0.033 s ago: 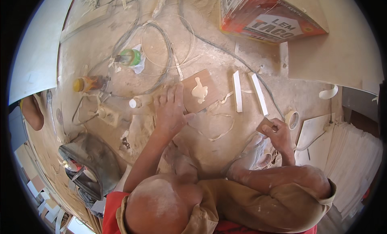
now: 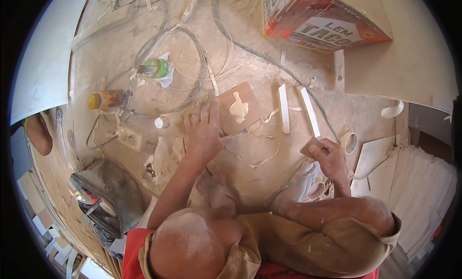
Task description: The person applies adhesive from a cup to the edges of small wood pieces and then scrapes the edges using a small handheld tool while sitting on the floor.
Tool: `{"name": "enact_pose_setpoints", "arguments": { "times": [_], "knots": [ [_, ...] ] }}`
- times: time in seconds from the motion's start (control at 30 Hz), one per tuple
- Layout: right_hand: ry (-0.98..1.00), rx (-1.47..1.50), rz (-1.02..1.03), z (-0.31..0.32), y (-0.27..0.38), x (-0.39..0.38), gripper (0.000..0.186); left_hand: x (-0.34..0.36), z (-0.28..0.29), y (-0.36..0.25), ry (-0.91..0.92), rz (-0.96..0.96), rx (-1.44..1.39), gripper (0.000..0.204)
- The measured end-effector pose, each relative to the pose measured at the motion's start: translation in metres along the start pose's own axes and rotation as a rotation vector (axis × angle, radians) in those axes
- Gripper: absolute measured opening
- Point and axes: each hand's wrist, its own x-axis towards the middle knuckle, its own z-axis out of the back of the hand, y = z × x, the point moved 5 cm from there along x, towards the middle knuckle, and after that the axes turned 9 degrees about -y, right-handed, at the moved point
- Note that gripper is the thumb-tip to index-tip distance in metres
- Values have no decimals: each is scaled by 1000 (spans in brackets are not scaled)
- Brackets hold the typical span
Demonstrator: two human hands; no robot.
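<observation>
My left hand [image 2: 203, 131] lies flat with its fingers stretched out, at the left edge of a square brown board [image 2: 250, 94]. A blob of cream-coloured paste [image 2: 238, 108] sits on that board. Just left of the hand, a small bottle with a white cap [image 2: 160, 122] lies on its side. My right hand [image 2: 331, 158] pinches a small flat brown piece [image 2: 309, 147] between thumb and fingers. That piece is close to the near end of a white strip [image 2: 310, 113]; whether they touch I cannot tell. A second white strip [image 2: 283, 109] lies to its left.
A roll of tape [image 2: 349, 143] stands right of my right hand. Farther off are a big red and white box [image 2: 327, 26], a green container [image 2: 155, 68], a yellow-capped bottle [image 2: 103, 100] and looped cables [image 2: 199, 53]. A power socket block [image 2: 129, 137] and a dark bag [image 2: 113, 192] lie left.
My right hand and the small brown piece have shifted slightly left and tilted a little. My left hand, the board and the strips stay put.
</observation>
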Motion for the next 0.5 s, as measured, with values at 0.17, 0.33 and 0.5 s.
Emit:
{"name": "enact_pose_setpoints", "arguments": {
  "times": [0.17,0.33,0.5],
  "knots": [
    [-17,-57,315,-80,68,38,27,-5,-7,3,-101,-77,-40,99],
    [-10,-84,465,-135,98,91,26,-6,-6,6,-100,-68,-75,90],
    [-69,-267,735,-151,134,114,27,-7,-6,6,-128,-124,-104,77]
  ]
}}
